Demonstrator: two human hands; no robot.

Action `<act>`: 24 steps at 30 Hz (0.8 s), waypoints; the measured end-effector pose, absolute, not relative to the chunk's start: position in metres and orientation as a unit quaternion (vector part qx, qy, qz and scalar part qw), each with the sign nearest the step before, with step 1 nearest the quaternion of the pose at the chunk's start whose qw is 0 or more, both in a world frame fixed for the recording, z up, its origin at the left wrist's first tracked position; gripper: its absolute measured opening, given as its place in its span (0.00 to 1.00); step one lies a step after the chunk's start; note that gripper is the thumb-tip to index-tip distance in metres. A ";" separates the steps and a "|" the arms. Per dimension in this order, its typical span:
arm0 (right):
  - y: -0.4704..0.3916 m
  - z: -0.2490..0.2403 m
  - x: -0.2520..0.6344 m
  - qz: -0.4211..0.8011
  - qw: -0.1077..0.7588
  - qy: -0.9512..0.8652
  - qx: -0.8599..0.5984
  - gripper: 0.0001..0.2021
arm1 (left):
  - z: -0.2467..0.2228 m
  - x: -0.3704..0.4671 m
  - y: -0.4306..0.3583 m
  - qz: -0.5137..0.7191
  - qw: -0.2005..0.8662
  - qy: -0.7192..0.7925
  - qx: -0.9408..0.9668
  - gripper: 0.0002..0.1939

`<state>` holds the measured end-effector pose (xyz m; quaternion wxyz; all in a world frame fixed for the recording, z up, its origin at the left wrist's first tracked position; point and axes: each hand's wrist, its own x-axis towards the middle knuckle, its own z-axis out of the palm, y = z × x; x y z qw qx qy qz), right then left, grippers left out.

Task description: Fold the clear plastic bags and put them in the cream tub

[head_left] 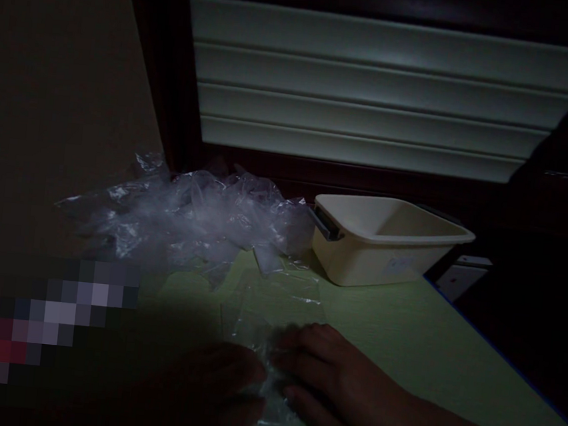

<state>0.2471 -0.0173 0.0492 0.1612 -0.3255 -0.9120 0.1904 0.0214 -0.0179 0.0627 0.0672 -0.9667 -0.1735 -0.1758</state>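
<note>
A clear plastic bag [275,299] lies on the green tabletop, its near part crumpled between my hands. My left hand [222,384], deep in shadow, comes in from the lower left, its fingers closed on the bag's near left side. Opposite it, my right hand [335,382] has bent fingers closed on the bag's right side. Both hands rest low over the table, with only a narrow gap between them. What lies under the fingers is hidden, and the light is dim.
A heap of clear plastic bags [198,211] lies at the back left of the green table [382,336]. To its right stands a cream plastic bin [360,260] with dark handles. A slatted panel [366,87] rises behind. The table's blue edge runs down the right.
</note>
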 end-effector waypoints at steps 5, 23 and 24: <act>-0.016 0.051 0.244 0.172 0.156 -0.918 -0.322 0.13 | 0.059 0.020 -0.018 -0.218 0.065 -0.155 -0.962 0.25; -0.013 0.042 0.247 0.178 0.178 -0.908 -0.334 0.14 | 0.047 0.015 -0.022 -0.234 0.025 -0.188 -0.953 0.10; -0.012 0.042 0.249 0.187 0.192 -0.904 -0.334 0.14 | 0.047 0.016 -0.021 -0.239 0.032 -0.187 -0.952 0.11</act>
